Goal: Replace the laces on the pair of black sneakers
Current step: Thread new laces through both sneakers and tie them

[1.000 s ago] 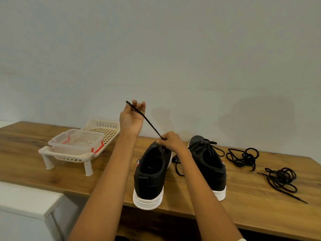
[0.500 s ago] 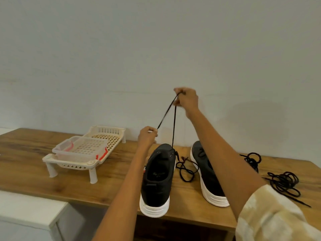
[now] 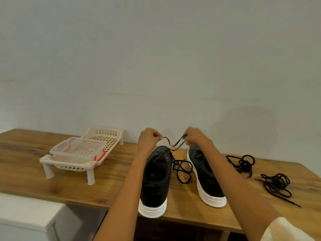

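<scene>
Your right hand [image 3: 194, 136] has dropped level with your left hand [image 3: 149, 139] | each pinches one end of the black lace [image 3: 174, 145], slack between them | left sneaker [image 3: 156, 181] below, right sneaker [image 3: 206, 178] under your right wrist.

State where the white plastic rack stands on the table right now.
In the head view, the white plastic rack stands on the wooden table by the wall, left of the left sneaker.
</scene>
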